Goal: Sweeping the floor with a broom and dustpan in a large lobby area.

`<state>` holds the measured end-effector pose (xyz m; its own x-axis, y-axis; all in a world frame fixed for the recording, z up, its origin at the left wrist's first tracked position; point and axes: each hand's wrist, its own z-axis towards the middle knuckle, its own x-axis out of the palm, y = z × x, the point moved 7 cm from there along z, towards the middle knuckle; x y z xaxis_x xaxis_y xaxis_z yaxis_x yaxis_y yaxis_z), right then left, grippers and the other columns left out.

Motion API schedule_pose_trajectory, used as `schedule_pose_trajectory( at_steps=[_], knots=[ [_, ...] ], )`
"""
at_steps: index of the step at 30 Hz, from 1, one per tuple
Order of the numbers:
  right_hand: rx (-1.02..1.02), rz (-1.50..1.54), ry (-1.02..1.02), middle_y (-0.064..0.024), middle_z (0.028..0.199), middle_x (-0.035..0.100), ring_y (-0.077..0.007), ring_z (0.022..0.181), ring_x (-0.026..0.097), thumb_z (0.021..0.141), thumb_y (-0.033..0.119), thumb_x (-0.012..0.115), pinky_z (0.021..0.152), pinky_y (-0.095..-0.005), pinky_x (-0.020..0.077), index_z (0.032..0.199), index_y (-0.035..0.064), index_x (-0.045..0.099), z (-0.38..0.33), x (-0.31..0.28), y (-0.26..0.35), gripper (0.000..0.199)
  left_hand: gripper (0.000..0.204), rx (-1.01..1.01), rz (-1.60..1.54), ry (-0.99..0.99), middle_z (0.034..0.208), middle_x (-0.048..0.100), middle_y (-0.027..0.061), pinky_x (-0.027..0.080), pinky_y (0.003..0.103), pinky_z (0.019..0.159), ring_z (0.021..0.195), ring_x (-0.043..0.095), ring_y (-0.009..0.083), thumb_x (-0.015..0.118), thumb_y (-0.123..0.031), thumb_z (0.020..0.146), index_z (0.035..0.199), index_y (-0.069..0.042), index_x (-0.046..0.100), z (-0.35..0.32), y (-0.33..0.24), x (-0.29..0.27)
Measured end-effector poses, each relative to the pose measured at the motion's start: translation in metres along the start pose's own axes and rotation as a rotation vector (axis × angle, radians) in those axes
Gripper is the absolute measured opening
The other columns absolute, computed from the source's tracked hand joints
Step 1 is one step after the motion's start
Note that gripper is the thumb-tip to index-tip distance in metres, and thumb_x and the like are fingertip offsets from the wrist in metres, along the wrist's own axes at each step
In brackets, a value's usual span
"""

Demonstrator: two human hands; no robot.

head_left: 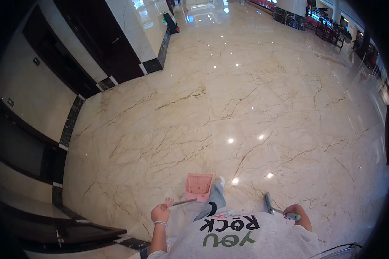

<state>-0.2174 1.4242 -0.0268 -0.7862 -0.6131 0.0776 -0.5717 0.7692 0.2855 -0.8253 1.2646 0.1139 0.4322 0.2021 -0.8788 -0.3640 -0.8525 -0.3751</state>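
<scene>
My left hand [161, 212] grips the end of a thin handle that runs to a pink dustpan [199, 187], which hangs low over the shiny marble floor [246, 108] just ahead of my feet. Small dark specks lie inside the pan. My right hand [296, 213] is closed on the pale green grip of a broom [269, 203], whose dark head rests on the floor by my right side. One leg in grey trousers and a white shoe [221, 180] steps forward between the two tools.
A wall with dark doors and beige panels [34, 86] runs along the left. A black signboard [171, 22] stands far back on the floor. Dark chairs and railings [333, 30] sit at the far right. A chair rim [341, 249] shows at the lower right.
</scene>
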Motion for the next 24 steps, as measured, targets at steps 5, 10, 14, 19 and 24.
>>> schedule_pose_trajectory(
  at_steps=[5, 10, 14, 19, 24],
  knots=[
    [0.050, 0.000, -0.006, -0.0039, 0.061, 0.055, -0.0108, 0.052, 0.049, 0.073, 0.015, 0.050, 0.048, -0.0205, 0.0377, 0.070, 0.0044, 0.055, 0.017, -0.009, 0.058, 0.011, 0.025, 0.182, 0.178, 0.109, 0.071, 0.057, 0.0160, 0.043, 0.040, 0.060, 0.069, 0.055, 0.0328, 0.048, -0.031, 0.068, 0.069, -0.008, 0.059, 0.091, -0.107, 0.026],
    [0.067, -0.123, 0.003, -0.0038, 0.061, 0.055, -0.0107, 0.052, 0.049, 0.073, 0.016, 0.050, 0.048, -0.0205, 0.0377, 0.070, 0.0048, 0.054, 0.084, -0.070, 0.052, 0.012, 0.024, 0.258, 0.118, 0.164, 0.072, 0.057, 0.0161, 0.043, 0.040, 0.061, 0.070, 0.055, 0.0329, 0.045, -0.028, 0.069, 0.070, -0.008, 0.059, 0.174, -0.199, 0.050],
    [0.117, -0.236, 0.059, -0.0038, 0.061, 0.055, -0.0107, 0.052, 0.049, 0.074, 0.016, 0.049, 0.047, -0.0206, 0.0378, 0.069, 0.0051, 0.054, 0.133, -0.103, 0.110, 0.013, 0.018, 0.311, 0.054, 0.152, 0.069, 0.057, 0.0138, 0.043, 0.038, 0.059, 0.068, 0.055, 0.0312, 0.051, -0.024, 0.061, 0.071, -0.011, 0.059, 0.228, -0.252, 0.057],
    [0.174, -0.249, 0.108, -0.0037, 0.061, 0.055, -0.0107, 0.052, 0.049, 0.074, 0.017, 0.049, 0.047, -0.0206, 0.0379, 0.069, 0.0055, 0.053, 0.177, -0.141, 0.223, 0.014, 0.017, 0.286, 0.091, 0.170, 0.068, 0.057, 0.0120, 0.044, 0.038, 0.058, 0.066, 0.055, 0.0293, 0.051, -0.023, 0.061, 0.071, -0.012, 0.059, 0.288, -0.314, 0.064],
    [0.226, -0.201, 0.132, -0.0037, 0.061, 0.054, -0.0107, 0.052, 0.049, 0.075, 0.018, 0.048, 0.047, -0.0207, 0.0379, 0.068, 0.0059, 0.053, 0.188, -0.159, 0.362, 0.015, 0.022, 0.177, 0.030, 0.130, 0.073, 0.058, 0.0156, 0.044, 0.040, 0.060, 0.069, 0.055, 0.0318, 0.049, -0.027, 0.065, 0.075, -0.010, 0.060, 0.353, -0.374, 0.064]
  ],
)
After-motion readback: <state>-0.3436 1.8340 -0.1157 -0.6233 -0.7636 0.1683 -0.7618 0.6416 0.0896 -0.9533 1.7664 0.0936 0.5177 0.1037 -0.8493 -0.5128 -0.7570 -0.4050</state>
